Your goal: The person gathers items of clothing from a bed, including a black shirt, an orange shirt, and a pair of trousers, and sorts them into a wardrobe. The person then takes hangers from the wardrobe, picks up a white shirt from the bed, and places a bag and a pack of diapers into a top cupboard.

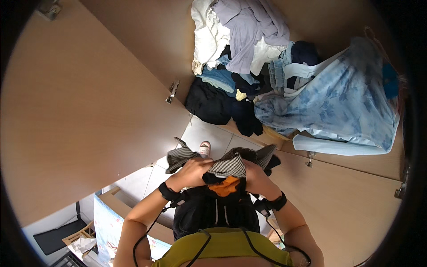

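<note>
A bundle of dark cloth with a black-and-white striped garment point(227, 166) on top hangs between my two hands in front of my body. An orange piece of cloth point(224, 187) shows beneath the striped part, with black fabric next to it. My left hand point(194, 172) is closed on the bundle's left side, a striped flap spreading past the fingers. At the right side my right hand point(256, 175) grips the same bundle, its fingers mostly hidden by the cloth. Both wrists wear black straps with cables.
An open wardrobe ahead holds heaped clothes, among them a lavender garment point(253, 31), black clothing point(209, 101) and a pale blue patterned garment point(338, 98) on the right. Wooden doors stand open at left point(89, 120) and right point(338, 196). A black chair point(60, 236) is lower left.
</note>
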### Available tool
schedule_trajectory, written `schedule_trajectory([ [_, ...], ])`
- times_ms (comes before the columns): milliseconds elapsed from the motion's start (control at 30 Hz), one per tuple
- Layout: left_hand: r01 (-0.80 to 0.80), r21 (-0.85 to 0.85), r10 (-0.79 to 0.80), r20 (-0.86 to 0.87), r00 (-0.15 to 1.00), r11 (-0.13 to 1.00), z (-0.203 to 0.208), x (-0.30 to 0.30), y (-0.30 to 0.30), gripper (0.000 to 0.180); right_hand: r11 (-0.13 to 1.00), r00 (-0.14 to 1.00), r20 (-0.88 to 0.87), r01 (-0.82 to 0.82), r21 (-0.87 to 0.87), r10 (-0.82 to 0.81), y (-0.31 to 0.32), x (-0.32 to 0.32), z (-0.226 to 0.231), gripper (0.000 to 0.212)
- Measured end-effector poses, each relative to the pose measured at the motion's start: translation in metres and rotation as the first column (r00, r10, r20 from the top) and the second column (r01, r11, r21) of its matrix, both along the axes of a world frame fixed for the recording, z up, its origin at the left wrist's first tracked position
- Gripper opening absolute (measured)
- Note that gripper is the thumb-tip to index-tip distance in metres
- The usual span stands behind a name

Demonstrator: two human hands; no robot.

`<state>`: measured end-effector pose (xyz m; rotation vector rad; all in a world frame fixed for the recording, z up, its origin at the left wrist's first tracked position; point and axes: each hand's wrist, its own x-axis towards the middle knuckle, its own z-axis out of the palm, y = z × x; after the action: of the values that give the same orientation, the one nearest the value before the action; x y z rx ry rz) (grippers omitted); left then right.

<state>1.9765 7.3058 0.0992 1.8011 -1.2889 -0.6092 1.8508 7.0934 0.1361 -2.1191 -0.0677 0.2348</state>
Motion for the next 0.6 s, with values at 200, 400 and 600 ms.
schedule_trajectory([
  [200, -0.090, -0.041, 0.097, 0.222, 0.970, 0.995, 0.036, 0.067, -0.028, 0.054, 0.902, 0.968, -0.095, 0.251, 0.352, -0.233, -0.025, 0.030, -0.007, 0.051],
  [400, 0.034, -0.008, -0.032, 0.154, 0.987, 0.999, 0.059, 0.098, -0.016, 0.062, 0.954, 0.949, 0.203, 0.196, 0.227, -0.243, -0.034, 0.047, 0.019, 0.044],
  [600, 0.094, -0.086, -0.121, -0.392, 0.912, 0.992, 0.036, 0.085, -0.001, 0.049, 0.973, 0.985, 0.166, 0.010, 0.230, -0.049, -0.066, 0.066, 0.055, 0.040],
])
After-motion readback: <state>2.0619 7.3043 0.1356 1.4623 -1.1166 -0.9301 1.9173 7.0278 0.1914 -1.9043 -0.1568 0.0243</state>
